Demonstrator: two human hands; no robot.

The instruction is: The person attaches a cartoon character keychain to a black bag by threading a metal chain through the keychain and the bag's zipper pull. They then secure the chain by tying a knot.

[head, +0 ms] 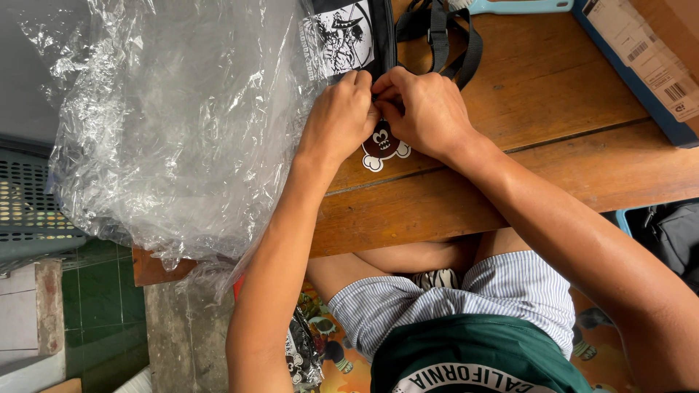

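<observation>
A black bag (349, 33) with a white printed picture lies at the far edge of the wooden table (553, 153), its black straps (444, 36) looped to the right. My left hand (338, 120) and my right hand (422, 109) meet at the bag's near edge, fingers pinched together on it. Just below the hands a black-and-white cartoon sticker (384, 147) lies on the wood, partly covered by them. What the fingertips grip exactly is hidden.
A large crumpled clear plastic bag (175, 124) covers the table's left part and hangs over its edge. A blue-edged cardboard box (655, 65) sits at the right. A grey plastic crate (29, 196) stands left, a dark bag (673, 236) lower right.
</observation>
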